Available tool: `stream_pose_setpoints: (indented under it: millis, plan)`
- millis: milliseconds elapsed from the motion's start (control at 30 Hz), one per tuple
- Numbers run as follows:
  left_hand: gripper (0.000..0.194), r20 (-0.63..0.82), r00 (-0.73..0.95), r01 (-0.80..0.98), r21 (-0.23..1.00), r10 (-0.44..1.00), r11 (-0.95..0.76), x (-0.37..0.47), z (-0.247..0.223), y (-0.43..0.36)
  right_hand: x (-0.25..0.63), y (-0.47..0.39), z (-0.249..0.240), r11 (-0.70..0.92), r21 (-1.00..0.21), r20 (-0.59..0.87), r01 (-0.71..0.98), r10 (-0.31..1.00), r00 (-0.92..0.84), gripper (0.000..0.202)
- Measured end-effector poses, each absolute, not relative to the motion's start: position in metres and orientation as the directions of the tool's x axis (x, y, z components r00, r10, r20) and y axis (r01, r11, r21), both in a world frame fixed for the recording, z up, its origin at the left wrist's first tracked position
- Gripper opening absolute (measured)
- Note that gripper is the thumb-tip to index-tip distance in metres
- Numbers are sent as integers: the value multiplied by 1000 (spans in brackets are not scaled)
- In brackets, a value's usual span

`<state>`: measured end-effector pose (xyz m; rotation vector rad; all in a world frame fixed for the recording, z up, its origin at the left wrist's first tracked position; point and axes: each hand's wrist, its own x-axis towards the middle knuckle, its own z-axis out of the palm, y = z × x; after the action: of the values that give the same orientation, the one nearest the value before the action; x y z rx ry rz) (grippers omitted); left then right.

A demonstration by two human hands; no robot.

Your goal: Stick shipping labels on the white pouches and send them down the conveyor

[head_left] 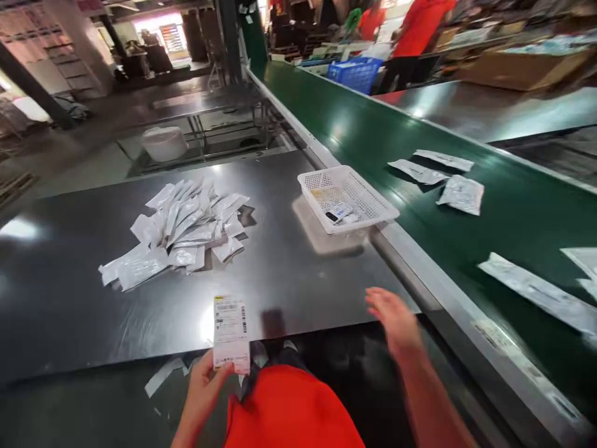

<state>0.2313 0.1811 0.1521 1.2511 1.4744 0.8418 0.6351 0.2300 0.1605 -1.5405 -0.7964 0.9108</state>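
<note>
My left hand (208,381) pinches the lower end of a white shipping label (232,333) printed with a barcode, holding it up at the table's front edge. To the right, my right hand (392,317) hovers over the table corner beside the conveyor, fingers apart and holding nothing. A heap of white plastic mailer packets (186,227) lies on the dark metal table (275,261), beyond my left hand. Ahead of my right hand stands a white perforated basket (359,214) with a few small items in it, one of them black.
A green conveyor belt (466,242) runs along the right, carrying several white packets (459,194). Past it are a blue crate (354,73), a cardboard box (525,67) and a person in a red shirt (422,28). A paper strip (163,376) lies on the floor.
</note>
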Motion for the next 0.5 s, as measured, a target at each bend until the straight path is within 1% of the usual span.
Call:
stream_pose_setpoints:
  millis: [33,67,100,133,167,200,267,333,367,433,467,500]
  plan:
    - [38,-226,66,309,931,972,195,231,163,181,589,239,152,-194,-975,-221,-107,887,406,49]
    - [36,-220,101,327,928,970,176,230,172,180,544,246,148,-250,-941,-301,-227,927,225,56]
    - [35,-223,122,340,925,967,170,228,177,176,503,252,148,-283,-906,-308,-315,951,32,62]
    - [34,-228,127,346,922,965,173,224,180,172,466,256,151,-305,-878,-275,-370,952,-133,66]
    - [35,-234,120,347,920,965,180,219,180,166,434,258,157,-323,-871,-236,-370,936,-262,67]
    - [36,-244,109,347,918,964,193,212,176,159,408,260,164,-320,-885,-201,-338,918,-342,63]
    - [38,-275,63,357,904,959,235,194,163,143,369,258,177,-261,-944,-158,-201,895,-418,40]
    - [46,-294,-52,365,884,954,292,171,147,126,341,251,183,-143,-988,-104,-52,882,-460,16]
    - [55,-287,-143,348,881,947,320,159,140,119,330,245,184,-80,-997,-69,-2,868,-492,9]
    - [76,-253,-301,243,912,920,330,137,134,111,307,230,181,35,-998,-5,59,823,-569,7]
    - [81,-247,-334,170,934,910,316,128,135,111,296,222,178,78,-994,16,77,800,-600,9]
    - [78,-255,-334,99,948,908,302,120,137,113,286,214,175,107,-990,27,91,784,-620,10]
